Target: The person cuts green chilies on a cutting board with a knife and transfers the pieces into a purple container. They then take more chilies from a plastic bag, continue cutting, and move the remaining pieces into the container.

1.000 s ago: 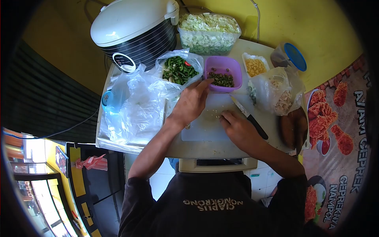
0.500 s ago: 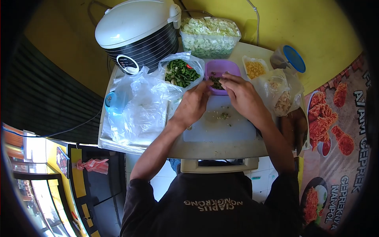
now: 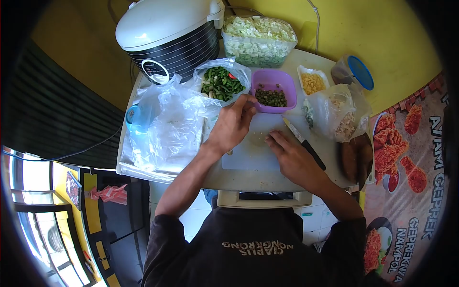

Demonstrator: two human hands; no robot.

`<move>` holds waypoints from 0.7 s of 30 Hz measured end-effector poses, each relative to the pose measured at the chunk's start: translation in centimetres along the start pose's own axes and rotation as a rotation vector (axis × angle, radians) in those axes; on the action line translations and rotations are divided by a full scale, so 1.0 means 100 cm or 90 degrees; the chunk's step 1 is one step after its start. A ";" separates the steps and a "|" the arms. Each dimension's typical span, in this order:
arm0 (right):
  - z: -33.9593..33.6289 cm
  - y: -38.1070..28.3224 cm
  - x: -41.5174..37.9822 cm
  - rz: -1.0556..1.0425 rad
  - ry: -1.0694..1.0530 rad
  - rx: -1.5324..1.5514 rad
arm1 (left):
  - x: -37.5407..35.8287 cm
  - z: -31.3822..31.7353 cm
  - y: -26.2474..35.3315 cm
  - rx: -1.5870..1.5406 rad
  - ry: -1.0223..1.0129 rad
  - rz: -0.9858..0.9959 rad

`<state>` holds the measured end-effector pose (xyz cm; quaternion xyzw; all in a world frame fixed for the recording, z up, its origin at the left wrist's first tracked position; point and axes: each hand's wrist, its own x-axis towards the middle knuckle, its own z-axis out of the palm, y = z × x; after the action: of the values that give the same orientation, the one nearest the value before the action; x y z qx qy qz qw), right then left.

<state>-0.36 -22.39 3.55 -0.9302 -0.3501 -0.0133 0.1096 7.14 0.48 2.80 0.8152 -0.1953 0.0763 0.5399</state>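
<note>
My left hand is closed, its bent fingertips beside the left wall of a purple container; what they hold, if anything, is hidden. Chopped green pieces lie in that container. My right hand rests low over the pale cutting board, fingers bunched and pointing down at the surface. Anything under those fingertips is hidden. A few small crumbs show on the board near them. Right of this hand lies a knife with a black handle, its blade pointing toward the container.
A bag of cut green vegetables adjoins the container. Behind stand a rice cooker and a tub of shredded cabbage. Yellow pieces in a small tray, a plastic bag and a blue-lidded jar are right. Crumpled plastic covers the left.
Both hands have left the space over the purple container. My right hand moved down onto the board, where green bits lay; my left shifted slightly. The knife has come into view.
</note>
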 end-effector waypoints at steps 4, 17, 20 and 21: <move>-0.001 -0.005 -0.018 0.000 -0.033 -0.008 | 0.000 -0.001 0.001 0.006 -0.003 -0.007; -0.004 0.004 0.001 -0.023 0.067 -0.038 | 0.002 -0.001 0.003 -0.010 -0.005 -0.026; -0.019 0.014 0.027 -0.005 0.177 0.049 | 0.003 -0.004 0.005 -0.001 -0.002 -0.046; -0.029 0.015 0.037 0.011 0.227 0.085 | 0.002 -0.004 0.004 0.001 0.001 -0.047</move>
<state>3.54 -21.69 6.43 -0.9069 -0.3171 -0.1535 0.2311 7.21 0.66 3.41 0.8220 -0.1643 0.0573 0.5422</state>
